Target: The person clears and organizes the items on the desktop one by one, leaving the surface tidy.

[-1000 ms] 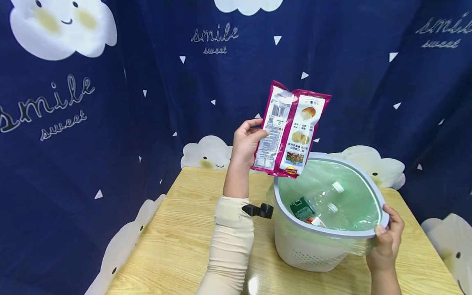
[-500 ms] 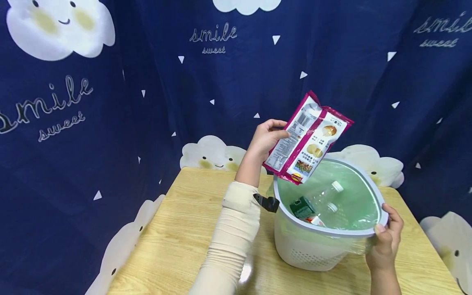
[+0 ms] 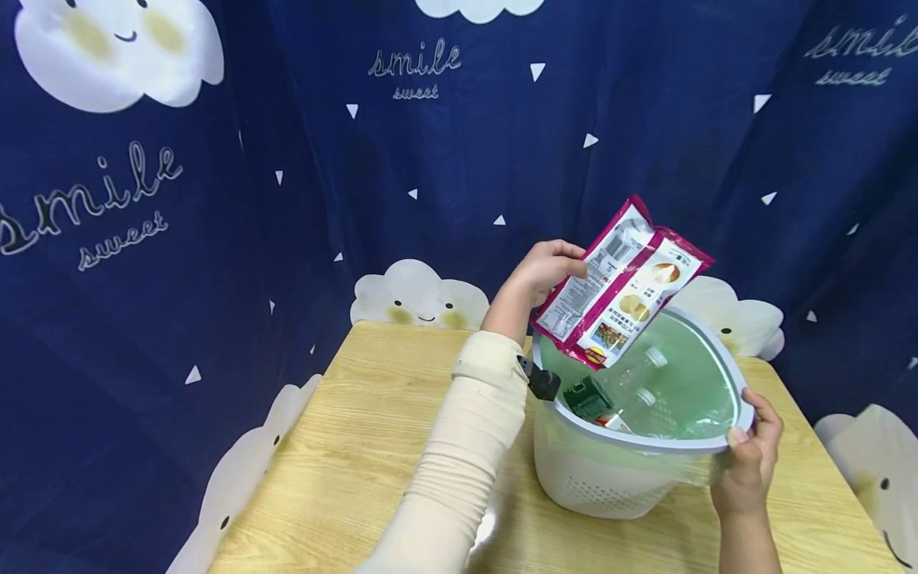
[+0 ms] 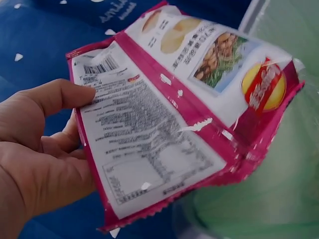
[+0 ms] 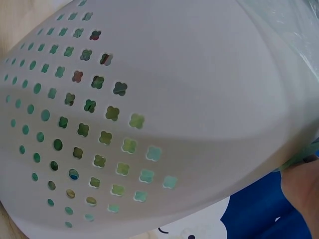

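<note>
My left hand (image 3: 548, 275) pinches the left edge of a magenta and white chip bag (image 3: 624, 287), its printed back facing me. Tilted, the bag hangs over the left rear part of a white trash bin (image 3: 595, 486) lined with a thin green plastic bag (image 3: 688, 375). In the left wrist view, the thumb or finger presses on the barcode side of the chip bag (image 4: 149, 129). My right hand (image 3: 749, 458) grips the bin's grey rim at the right front, thumb on the near side. The right wrist view is filled by the bin's perforated wall (image 5: 199, 89).
Inside the bin lie clear plastic bottles (image 3: 634, 379), one with a green label (image 3: 588, 399). The bin stands on a light wooden table (image 3: 373, 414). A dark blue curtain (image 3: 430, 159) with cloud prints hangs behind. A black strap (image 3: 539, 379) sits on my left sleeve.
My left hand has carried the chip bag right and slightly down, farther over the bin, tilting it clockwise. The right hand has stayed on the rim.
</note>
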Tool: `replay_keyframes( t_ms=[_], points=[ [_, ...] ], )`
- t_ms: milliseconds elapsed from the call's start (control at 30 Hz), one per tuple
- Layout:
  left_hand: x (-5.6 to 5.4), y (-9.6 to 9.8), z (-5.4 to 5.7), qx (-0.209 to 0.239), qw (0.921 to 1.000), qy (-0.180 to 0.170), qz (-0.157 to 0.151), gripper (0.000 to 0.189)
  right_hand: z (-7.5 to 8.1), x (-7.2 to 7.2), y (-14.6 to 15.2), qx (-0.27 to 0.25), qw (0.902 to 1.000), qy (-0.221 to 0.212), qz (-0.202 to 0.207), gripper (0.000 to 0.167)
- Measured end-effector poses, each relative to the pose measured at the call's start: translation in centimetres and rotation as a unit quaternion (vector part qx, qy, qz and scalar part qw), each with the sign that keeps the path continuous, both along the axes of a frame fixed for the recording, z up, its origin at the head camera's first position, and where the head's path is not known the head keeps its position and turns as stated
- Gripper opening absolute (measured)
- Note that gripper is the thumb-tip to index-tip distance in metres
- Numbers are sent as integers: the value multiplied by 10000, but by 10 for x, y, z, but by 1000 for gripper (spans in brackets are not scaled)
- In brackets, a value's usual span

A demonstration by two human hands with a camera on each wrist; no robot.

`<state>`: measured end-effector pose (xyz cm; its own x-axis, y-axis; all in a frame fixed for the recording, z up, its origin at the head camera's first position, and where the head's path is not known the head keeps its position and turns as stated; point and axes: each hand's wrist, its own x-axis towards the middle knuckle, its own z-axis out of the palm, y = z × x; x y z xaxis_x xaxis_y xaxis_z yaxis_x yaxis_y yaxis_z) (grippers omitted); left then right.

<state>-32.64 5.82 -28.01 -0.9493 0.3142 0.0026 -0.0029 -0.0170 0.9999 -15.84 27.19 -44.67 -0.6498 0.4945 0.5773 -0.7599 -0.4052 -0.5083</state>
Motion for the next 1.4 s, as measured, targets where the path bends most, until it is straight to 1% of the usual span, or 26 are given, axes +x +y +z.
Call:
replay_keyframes(
  t_ms=[33, 100, 233, 267, 333, 400, 500, 600, 700, 833, 933, 1000, 1133, 1267, 1400],
  points=[
    [-1, 0, -1, -41, 9999, -97, -113, 19, 0, 0, 0, -6, 10000, -3, 3, 49],
    [-3, 0, -4, -109, 9993, -248, -246, 22, 0, -1, 1, -24, 10000, -3, 24, 49],
    [-5, -1, -10, -150, 9980, -435, -434, 31, -2, -1, 2, 0, 10000, -2, 39, 49],
    [-6, -1, -12, -156, 9977, -471, -462, 32, -2, 0, 2, 18, 10000, 7, 36, 50],
    [-7, -2, -14, -145, 9962, -598, -611, 32, -3, 0, 3, 64, 10000, 22, 33, 50],
    [-9, -2, -17, -129, 9935, -787, -808, 32, -3, 0, 3, 83, 10000, 37, 34, 51],
    [-11, -2, -21, -244, 9879, -1024, -1141, 32, -4, 1, 3, 104, 9999, 17, -10, 50],
    [-12, 0, -23, -413, 9841, -1115, -1323, 33, -4, 3, 3, 98, 9999, -28, -50, 50],
    [-11, 2, -24, -585, 9824, -1126, -1372, 31, -5, 4, 2, 101, 9999, -29, -47, 49],
    [-8, 6, -26, -804, 9785, -1247, -1432, 29, -5, 3, 2, 115, 9999, 27, -55, 49],
    [-7, 9, -27, -913, 9761, -1366, -1421, 28, -3, 2, 3, 142, 9999, 25, -88, 50],
    [-7, 11, -28, -963, 9766, -1359, -1363, 27, -2, 0, 3, 170, 9998, 7, -119, 50],
    [-8, 13, -29, -827, 9816, -1206, -1228, 30, -1, -3, 4, 174, 9998, 83, -70, 50],
    [-9, 12, -30, -516, 9871, -1074, -1069, 34, -2, -4, 3, 147, 9998, 134, -14, 50],
    [-7, 11, -31, -291, 9877, -1094, -1080, 35, -3, -3, 4, 84, 9998, 172, 32, 50]
  ],
)
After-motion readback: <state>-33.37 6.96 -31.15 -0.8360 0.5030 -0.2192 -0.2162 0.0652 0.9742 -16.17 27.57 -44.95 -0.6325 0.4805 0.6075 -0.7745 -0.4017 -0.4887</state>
